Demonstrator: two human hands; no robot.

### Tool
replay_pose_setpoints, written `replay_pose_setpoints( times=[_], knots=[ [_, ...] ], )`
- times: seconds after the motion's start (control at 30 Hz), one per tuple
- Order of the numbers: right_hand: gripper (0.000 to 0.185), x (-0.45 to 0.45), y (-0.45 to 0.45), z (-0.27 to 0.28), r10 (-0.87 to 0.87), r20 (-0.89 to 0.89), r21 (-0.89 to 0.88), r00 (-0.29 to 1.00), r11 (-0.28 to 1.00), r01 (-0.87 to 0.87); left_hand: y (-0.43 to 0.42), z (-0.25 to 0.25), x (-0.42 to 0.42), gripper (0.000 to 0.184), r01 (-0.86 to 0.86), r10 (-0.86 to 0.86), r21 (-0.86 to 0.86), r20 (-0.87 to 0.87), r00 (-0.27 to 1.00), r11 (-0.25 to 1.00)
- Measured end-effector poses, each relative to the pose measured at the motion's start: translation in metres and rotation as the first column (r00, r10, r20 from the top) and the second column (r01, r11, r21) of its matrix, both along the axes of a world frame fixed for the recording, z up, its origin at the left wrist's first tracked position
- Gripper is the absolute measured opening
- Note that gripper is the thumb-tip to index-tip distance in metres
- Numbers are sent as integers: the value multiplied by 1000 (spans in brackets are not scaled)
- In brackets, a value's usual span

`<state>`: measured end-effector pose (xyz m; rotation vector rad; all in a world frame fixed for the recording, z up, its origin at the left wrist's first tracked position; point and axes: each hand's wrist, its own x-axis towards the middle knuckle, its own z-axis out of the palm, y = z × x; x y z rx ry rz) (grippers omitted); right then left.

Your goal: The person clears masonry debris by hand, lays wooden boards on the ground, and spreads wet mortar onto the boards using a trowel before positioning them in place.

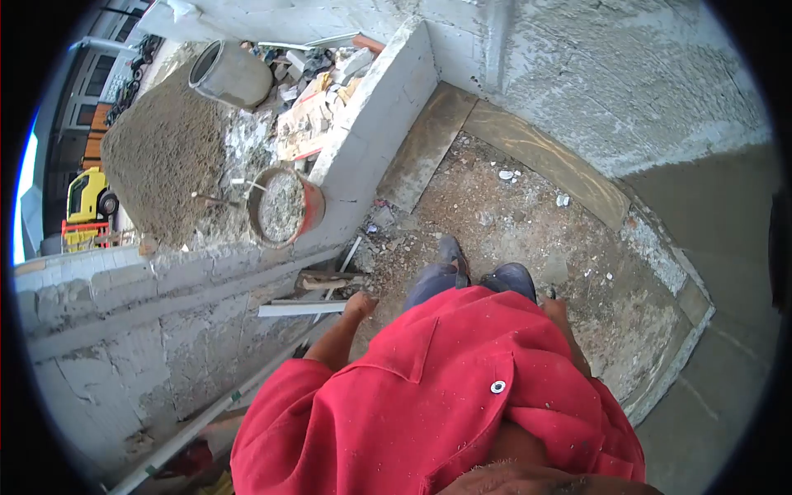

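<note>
My left hand (360,306) hangs low beside my left leg, its fingers curled. Whether it holds anything is hidden. Just left of it, a white strip (301,308) and some wood pieces (323,280) lean by the low wall. At my right leg, my right hand (555,310) is closed, partly covered by the red sleeve. A dark handle end shows at its fingers, and a grey flat blade, seemingly a trowel (557,269), lies ahead of it against the ground.
Rubble-strewn ground (495,198) surrounds my feet, bordered by boards (544,157). Beyond the low block wall (375,115) stand a bucket of grey mix (310,210), a sand heap (165,157), a barrel (239,74) and debris (318,107). A rough plastered wall (610,74) rises at right.
</note>
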<state>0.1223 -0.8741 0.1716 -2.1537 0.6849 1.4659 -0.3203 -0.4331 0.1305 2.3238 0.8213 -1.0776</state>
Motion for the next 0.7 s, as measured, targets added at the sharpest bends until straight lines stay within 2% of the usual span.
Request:
replay_pose_setpoints(
  times=[0.07,0.17,0.23,0.33,0.4,0.47,0.63,0.7],
  knots=[
    [64,-8,-17,-21,55,14,69,998,996,-56,-30,63,15,46,-374,386,106,-121,915,921],
    [65,1,-31,-35,135,66,103,989,985,-141,-88,70,3,44,-536,538,83,3,843,840],
    [66,7,-41,-37,159,100,122,982,978,-170,-135,90,10,45,-585,579,3,139,803,811],
    [67,22,-54,-39,207,153,141,966,963,-229,-211,18,-3,44,-320,327,-74,134,936,945],
    [67,27,-64,-43,251,175,139,952,951,-276,-262,25,16,44,-582,594,-146,52,803,800],
    [68,29,-69,-44,282,175,133,943,943,-306,-291,56,15,44,-751,759,-165,-25,651,639],
    [70,33,-76,-43,340,188,115,922,924,-364,-319,101,6,41,-925,929,-172,-92,357,339],
    [71,32,-82,-40,352,197,107,915,920,-376,-342,62,-27,41,-873,876,-91,110,469,478]
  ],
)
